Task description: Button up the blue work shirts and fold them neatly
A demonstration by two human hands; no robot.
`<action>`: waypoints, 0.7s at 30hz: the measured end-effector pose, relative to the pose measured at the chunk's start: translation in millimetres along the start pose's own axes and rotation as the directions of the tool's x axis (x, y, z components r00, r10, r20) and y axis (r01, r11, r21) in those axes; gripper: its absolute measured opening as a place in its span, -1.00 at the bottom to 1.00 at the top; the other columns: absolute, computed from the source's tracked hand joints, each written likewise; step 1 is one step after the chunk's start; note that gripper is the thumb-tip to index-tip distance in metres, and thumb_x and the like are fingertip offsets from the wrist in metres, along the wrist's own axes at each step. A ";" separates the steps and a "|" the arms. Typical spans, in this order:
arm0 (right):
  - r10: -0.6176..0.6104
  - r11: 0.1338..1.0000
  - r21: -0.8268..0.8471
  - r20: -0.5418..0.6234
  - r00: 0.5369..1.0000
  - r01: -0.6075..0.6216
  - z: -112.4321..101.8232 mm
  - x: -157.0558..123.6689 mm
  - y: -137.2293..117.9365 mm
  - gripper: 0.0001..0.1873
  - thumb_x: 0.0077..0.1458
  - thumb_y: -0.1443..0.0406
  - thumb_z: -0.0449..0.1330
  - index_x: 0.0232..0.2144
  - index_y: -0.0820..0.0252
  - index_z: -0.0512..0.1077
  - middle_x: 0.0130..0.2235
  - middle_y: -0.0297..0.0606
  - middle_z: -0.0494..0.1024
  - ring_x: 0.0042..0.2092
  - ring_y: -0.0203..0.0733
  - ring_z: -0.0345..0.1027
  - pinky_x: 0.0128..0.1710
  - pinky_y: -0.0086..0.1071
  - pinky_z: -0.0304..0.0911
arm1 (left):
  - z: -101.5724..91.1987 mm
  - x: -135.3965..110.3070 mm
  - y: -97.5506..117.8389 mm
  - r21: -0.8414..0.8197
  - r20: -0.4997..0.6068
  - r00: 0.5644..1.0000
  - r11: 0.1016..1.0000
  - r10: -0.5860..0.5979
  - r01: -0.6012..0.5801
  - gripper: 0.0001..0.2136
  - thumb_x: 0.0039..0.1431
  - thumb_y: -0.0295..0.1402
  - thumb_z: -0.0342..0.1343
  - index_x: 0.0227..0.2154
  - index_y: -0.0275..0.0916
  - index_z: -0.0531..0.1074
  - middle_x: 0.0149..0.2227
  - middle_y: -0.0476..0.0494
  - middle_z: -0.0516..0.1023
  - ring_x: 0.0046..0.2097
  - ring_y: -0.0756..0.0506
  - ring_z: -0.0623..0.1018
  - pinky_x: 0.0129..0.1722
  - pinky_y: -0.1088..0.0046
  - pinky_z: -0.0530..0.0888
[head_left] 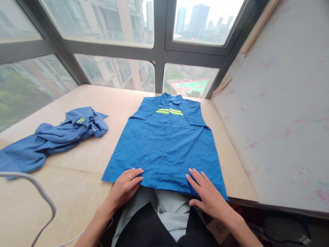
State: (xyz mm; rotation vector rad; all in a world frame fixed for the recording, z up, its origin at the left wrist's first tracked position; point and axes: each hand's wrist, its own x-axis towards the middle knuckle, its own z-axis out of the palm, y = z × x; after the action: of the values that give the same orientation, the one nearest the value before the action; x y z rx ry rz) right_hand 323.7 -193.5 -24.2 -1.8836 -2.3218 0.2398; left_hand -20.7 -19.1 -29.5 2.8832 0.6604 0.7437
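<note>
A blue short-sleeved work shirt (pixel 164 144) with a yellow-green reflective stripe across the chest lies flat, front up, on the wooden table (pixel 84 154), sleeves folded in. My left hand (pixel 127 185) rests flat on the shirt's bottom hem at the left, fingers stretched out and a ring on one finger. On the hem at the right lies my right hand (pixel 208 195), also flat with fingers spread. Neither hand grips anything.
A second blue shirt (pixel 53 137) lies crumpled at the table's left. A white cable (pixel 38 192) curves over the near left corner. Windows run behind the table, and a pale speckled wall (pixel 280 113) borders its right side.
</note>
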 end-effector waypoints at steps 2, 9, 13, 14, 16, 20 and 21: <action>0.012 1.000 -0.005 -0.015 1.000 -0.012 5.9 -4.1 0.0 -0.12 0.05 0.29 0.25 0.36 0.08 0.01 0.39 -0.10 0.00 0.39 0.09 -0.11 0.31 0.08 0.01 | -7.3 5.4 3.5 -0.022 -0.076 0.997 1.000 0.006 -0.008 -0.79 0.24 -0.51 0.04 -0.19 -0.15 0.53 -0.11 -0.13 0.64 -0.07 -0.07 0.62 -0.01 0.30 0.55; 0.000 1.000 0.030 -0.233 0.972 0.007 7.1 -20.9 24.7 -0.38 0.05 0.50 0.05 0.16 0.09 0.37 0.18 -0.15 0.44 0.18 -0.01 0.33 0.16 -0.07 0.33 | -20.7 22.1 12.5 -0.049 -0.209 0.975 0.996 -0.082 0.074 -0.82 0.25 -0.48 0.07 -0.18 -0.16 0.53 -0.17 -0.13 0.65 -0.13 -0.06 0.62 -0.14 0.39 0.57; 0.041 0.991 0.131 -0.313 0.949 0.000 -4.4 -28.2 30.0 -0.58 0.17 0.43 0.06 0.03 0.06 0.49 -0.01 -0.17 0.59 0.01 -0.07 0.49 -0.01 -0.17 0.47 | -22.0 24.3 8.6 -0.032 -0.207 0.976 0.998 -0.061 0.056 -0.85 0.26 -0.49 0.08 -0.20 -0.19 0.52 -0.21 -0.13 0.65 -0.20 -0.04 0.62 -0.19 0.43 0.55; 0.055 0.988 0.156 -0.326 0.944 -0.003 -8.0 -29.0 30.7 -0.61 0.19 0.41 0.06 0.01 0.06 0.51 -0.04 -0.17 0.61 -0.03 -0.09 0.51 -0.04 -0.19 0.48 | -22.7 24.1 7.2 -0.029 -0.202 0.978 0.999 -0.047 0.042 -0.85 0.26 -0.49 0.08 -0.21 -0.20 0.52 -0.21 -0.12 0.65 -0.21 -0.04 0.62 -0.20 0.44 0.55; 0.077 0.981 0.193 -0.344 0.936 -0.010 -15.7 -29.4 31.9 -0.66 0.21 0.37 0.08 -0.02 0.08 0.52 -0.08 -0.17 0.62 -0.08 -0.10 0.54 -0.08 -0.22 0.50 | -24.2 23.2 4.4 -0.030 -0.192 0.981 0.999 -0.027 0.022 -0.86 0.26 -0.49 0.08 -0.20 -0.21 0.51 -0.22 -0.13 0.65 -0.22 -0.04 0.62 -0.20 0.44 0.54; 0.119 0.970 0.242 -0.348 0.930 -0.034 -30.0 -27.5 35.5 -0.72 0.24 0.33 0.10 -0.09 0.09 0.55 -0.12 -0.19 0.64 -0.12 -0.10 0.56 -0.11 -0.22 0.52 | -26.1 21.0 0.0 -0.038 -0.165 0.986 0.999 -0.021 0.015 -0.84 0.27 -0.49 0.07 -0.19 -0.19 0.52 -0.22 -0.12 0.65 -0.23 -0.04 0.62 -0.22 0.45 0.54; 0.131 0.966 0.256 -0.345 0.929 -0.041 -33.2 -27.1 36.7 -0.73 0.24 0.32 0.10 -0.10 0.09 0.56 -0.13 -0.19 0.64 -0.12 -0.10 0.56 -0.11 -0.22 0.52 | -26.2 20.9 -0.8 -0.039 -0.157 0.987 0.999 -0.018 0.012 -0.83 0.27 -0.49 0.06 -0.19 -0.18 0.52 -0.22 -0.12 0.66 -0.23 -0.04 0.62 -0.22 0.46 0.54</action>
State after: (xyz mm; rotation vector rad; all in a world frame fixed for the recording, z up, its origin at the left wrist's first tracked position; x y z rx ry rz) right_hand 371.3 -211.4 0.2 -1.7404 -1.8783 0.1642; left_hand -17.1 -9.9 2.6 2.8032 0.6763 0.9788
